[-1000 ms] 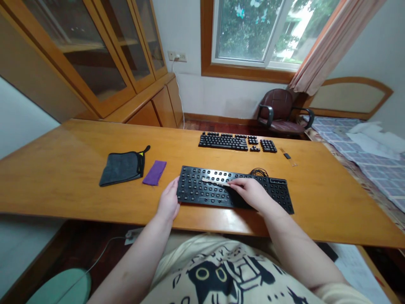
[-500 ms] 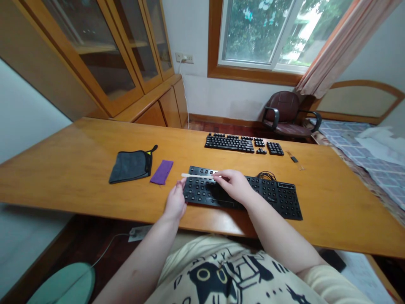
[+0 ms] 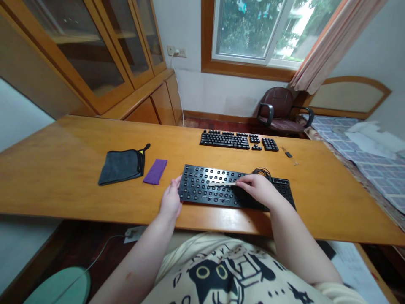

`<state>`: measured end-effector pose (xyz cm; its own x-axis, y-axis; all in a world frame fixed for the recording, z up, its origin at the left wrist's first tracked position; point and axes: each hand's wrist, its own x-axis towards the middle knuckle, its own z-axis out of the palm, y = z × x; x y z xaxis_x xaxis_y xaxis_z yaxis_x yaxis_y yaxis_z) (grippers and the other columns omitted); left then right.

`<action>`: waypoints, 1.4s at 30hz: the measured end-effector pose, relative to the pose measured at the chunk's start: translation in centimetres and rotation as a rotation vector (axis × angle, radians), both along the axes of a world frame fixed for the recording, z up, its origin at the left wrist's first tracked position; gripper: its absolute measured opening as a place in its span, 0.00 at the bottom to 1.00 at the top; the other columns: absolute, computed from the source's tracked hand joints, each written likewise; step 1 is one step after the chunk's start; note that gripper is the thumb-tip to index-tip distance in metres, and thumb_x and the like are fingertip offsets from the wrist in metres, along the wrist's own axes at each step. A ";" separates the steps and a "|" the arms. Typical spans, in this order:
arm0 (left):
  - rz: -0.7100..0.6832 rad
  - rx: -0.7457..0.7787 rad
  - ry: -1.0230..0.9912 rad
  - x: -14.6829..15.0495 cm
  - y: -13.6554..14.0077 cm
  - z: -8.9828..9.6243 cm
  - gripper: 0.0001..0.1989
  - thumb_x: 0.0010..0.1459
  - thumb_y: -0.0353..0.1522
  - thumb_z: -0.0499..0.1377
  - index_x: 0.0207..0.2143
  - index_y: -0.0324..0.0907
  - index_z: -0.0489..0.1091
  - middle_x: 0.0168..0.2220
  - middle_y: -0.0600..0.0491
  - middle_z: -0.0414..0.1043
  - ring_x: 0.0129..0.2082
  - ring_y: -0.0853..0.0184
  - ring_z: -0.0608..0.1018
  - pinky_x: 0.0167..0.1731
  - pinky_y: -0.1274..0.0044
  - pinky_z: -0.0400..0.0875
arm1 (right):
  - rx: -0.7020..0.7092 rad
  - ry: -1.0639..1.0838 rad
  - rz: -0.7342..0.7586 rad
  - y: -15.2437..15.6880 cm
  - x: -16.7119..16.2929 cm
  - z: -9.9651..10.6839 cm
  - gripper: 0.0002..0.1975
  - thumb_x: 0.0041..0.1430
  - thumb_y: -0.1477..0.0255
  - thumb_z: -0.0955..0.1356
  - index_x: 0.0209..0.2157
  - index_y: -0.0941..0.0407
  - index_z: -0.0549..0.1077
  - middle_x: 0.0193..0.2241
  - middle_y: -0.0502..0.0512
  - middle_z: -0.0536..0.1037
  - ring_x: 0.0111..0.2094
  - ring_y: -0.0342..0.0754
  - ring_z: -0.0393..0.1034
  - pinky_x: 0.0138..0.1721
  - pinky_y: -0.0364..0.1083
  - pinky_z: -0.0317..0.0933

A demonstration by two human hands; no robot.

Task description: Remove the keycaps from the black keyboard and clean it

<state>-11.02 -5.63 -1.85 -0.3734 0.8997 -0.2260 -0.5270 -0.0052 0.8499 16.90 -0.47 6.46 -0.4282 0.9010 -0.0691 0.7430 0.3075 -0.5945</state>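
Observation:
A black keyboard base [image 3: 202, 185] with its keycaps off lies on the desk before me, its bare switch posts showing. My left hand [image 3: 171, 198] is closed around its left edge, fingers partly hidden by the board. Over the middle of the base, my right hand [image 3: 255, 189] pinches a thin whitish stick [image 3: 221, 184]. The stick points left, with its far end over the switch rows; what its tip is like is too small to tell. Behind the base lies a coiled black cable [image 3: 262, 171].
Loose black keycaps [image 3: 224, 140] are laid out in keyboard order toward the back. A purple cloth [image 3: 155, 172] and a dark grey cloth [image 3: 122, 166] lie to the left. A small dark and clear item [image 3: 288, 155] sits at the back right of the wooden desk [image 3: 57, 177].
My right hand and the stick have moved right along the keyboard base, away from its left end. My left hand stays on the left edge. The whole view has shifted slightly.

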 end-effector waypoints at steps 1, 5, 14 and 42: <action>-0.009 0.012 0.013 0.0 0.0 0.0 0.24 0.59 0.46 0.51 0.44 0.37 0.71 0.47 0.42 0.73 0.51 0.58 0.71 0.52 0.66 0.64 | 0.020 -0.005 0.014 -0.1 -0.8 -0.3 0.12 0.58 0.64 0.64 0.34 0.51 0.78 0.36 0.52 0.80 0.37 0.50 0.73 0.40 0.46 0.63; -0.033 0.036 0.032 0.0 0.0 -0.2 0.27 0.56 0.49 0.52 0.44 0.36 0.71 0.46 0.41 0.74 0.51 0.56 0.72 0.51 0.66 0.64 | 0.102 -0.045 0.050 -0.4 -4.9 -1.4 0.13 0.60 0.63 0.62 0.35 0.50 0.77 0.35 0.51 0.80 0.36 0.49 0.73 0.38 0.45 0.63; -0.039 0.029 0.002 -0.3 -0.1 -0.9 0.30 0.56 0.52 0.48 0.44 0.36 0.71 0.45 0.40 0.74 0.52 0.56 0.71 0.51 0.65 0.65 | 0.338 0.157 -0.068 -0.5 -8.7 -1.4 0.13 0.62 0.66 0.62 0.38 0.52 0.76 0.37 0.53 0.79 0.39 0.47 0.72 0.42 0.45 0.62; -0.085 0.030 -0.047 -0.4 -0.1 -0.7 0.36 0.56 0.56 0.42 0.45 0.35 0.70 0.44 0.39 0.74 0.50 0.56 0.73 0.47 0.66 0.68 | 0.207 0.010 0.168 -2.4 -7.9 -1.5 0.13 0.61 0.65 0.62 0.43 0.47 0.76 0.38 0.50 0.79 0.38 0.47 0.73 0.40 0.45 0.65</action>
